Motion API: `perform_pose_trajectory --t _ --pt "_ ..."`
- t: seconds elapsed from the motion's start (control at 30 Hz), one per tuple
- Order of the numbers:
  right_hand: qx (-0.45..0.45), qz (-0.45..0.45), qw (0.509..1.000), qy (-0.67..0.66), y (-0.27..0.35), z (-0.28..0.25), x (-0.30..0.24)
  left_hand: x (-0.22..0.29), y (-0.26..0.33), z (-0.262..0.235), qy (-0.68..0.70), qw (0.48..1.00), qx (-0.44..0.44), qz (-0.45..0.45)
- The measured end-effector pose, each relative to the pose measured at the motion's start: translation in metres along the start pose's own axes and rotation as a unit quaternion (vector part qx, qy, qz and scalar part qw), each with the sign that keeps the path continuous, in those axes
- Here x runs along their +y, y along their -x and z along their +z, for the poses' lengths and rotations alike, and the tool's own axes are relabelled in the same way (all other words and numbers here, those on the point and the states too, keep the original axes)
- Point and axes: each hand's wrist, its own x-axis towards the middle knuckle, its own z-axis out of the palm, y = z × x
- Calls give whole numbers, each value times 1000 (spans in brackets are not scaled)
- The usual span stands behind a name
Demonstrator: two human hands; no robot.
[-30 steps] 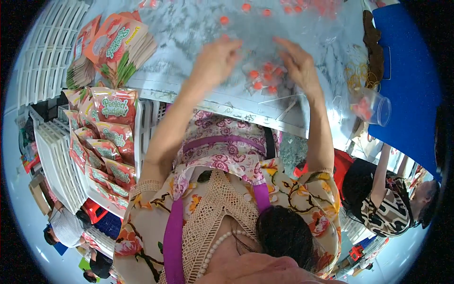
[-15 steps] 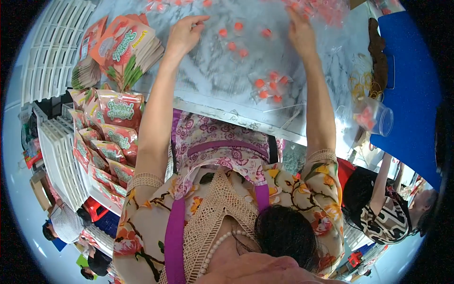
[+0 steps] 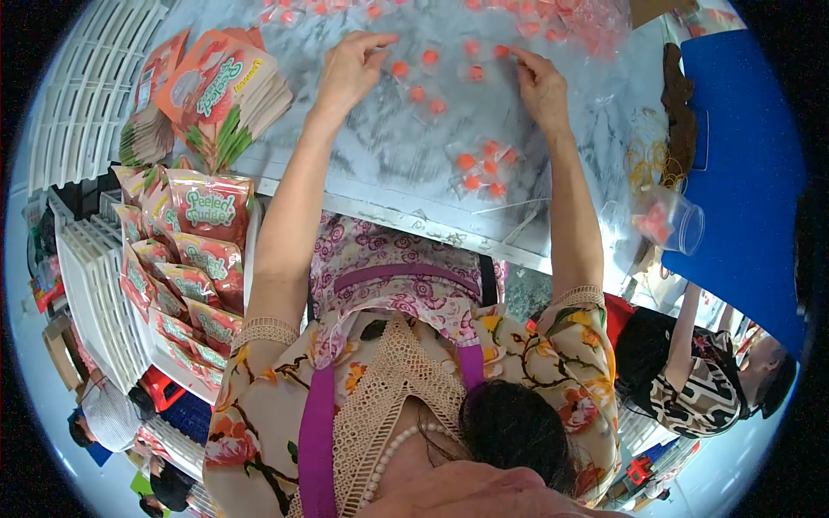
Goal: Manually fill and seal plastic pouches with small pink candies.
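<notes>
Small round red sweets in clear wrappers lie on the marbled table point(image 3: 380, 155). My right hand point(image 3: 544, 86) is closed, its thumb and forefinger pinching the wrapper edge of one wrapped sweet point(image 3: 501, 52). To the left of that hand lie two more, one of them a wrapped sweet point(image 3: 476, 73). My left hand point(image 3: 350, 73) holds nothing; its forefinger points right, with the thumb apart below it. Beside its fingertips is a loose cluster of several sweets point(image 3: 418, 93). Closer to the table's front edge sits another group of sweets point(image 3: 490, 167).
A heap of wrapped sweets point(image 3: 579, 22) lies at the far right. Flat red pouches point(image 3: 216, 86) are stacked at left, above a white crate point(image 3: 173, 350) of filled pouches point(image 3: 207, 203). At right are rubber bands point(image 3: 648, 160), a clear cup point(image 3: 682, 226) and a co-worker point(image 3: 704, 371).
My right hand has come nearer and slightly left from the far heap, now with a sweet at its fingertips. More sweets lie between my hands. My left hand has shifted slightly right.
</notes>
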Motion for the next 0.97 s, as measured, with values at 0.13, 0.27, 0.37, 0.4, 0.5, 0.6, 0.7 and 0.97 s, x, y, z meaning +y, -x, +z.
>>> perform_pose_trajectory --t 0.13,0.27,0.37,0.4,0.5,0.6,0.7,0.97 --pt "3 -57 998 27 -2 4 -9 4 3 1 -2 1000 -22 -8" --pt "3 -130 970 205 -17 7 -5 12 1 6 15 999 -44 -5" --pt "126 -111 940 298 -24 1 -13 16 -1 0 -8 999 -47 -11" --pt "127 -112 940 297 -26 3 -13 13 -1 -1 -9 999 -46 -11" --pt "61 -208 953 210 -24 14 -17 9 0 0 5 998 -57 -5" --pt "-76 -206 972 80 -12 26 -32 14 5 6 -30 989 -144 -2" --pt "-152 -202 967 4 7 23 -50 23 16 3 -120 969 -192 95" --pt "-309 -113 944 -25 52 -10 -59 70 82 -2 -43 947 -318 -23"
